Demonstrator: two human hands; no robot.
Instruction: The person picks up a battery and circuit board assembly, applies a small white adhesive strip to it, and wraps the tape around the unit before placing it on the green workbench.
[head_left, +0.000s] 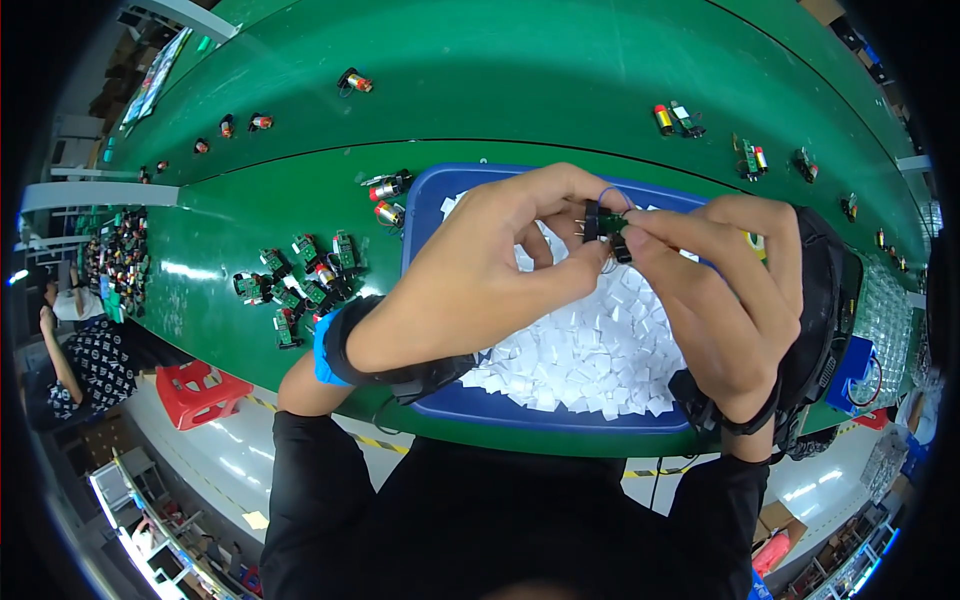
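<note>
Over the blue tray [455, 172] along the near edge of the bench [545, 442], the left hand [510, 245] and right hand [735, 275] both pinch the small circuit assembly [614, 224], best steadied by its edges with light fingertips so the thin wire [613, 189] takes no strain.

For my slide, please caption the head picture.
Left hand and right hand hold a small part over a blue tray of white pieces.

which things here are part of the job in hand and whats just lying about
Likely the job:
Small green-board part, pinched by left hand and right hand
Blue tray holding white pieces
Green-board cluster at left

Probably just lying about:
Red stool
Bubble wrap
</note>
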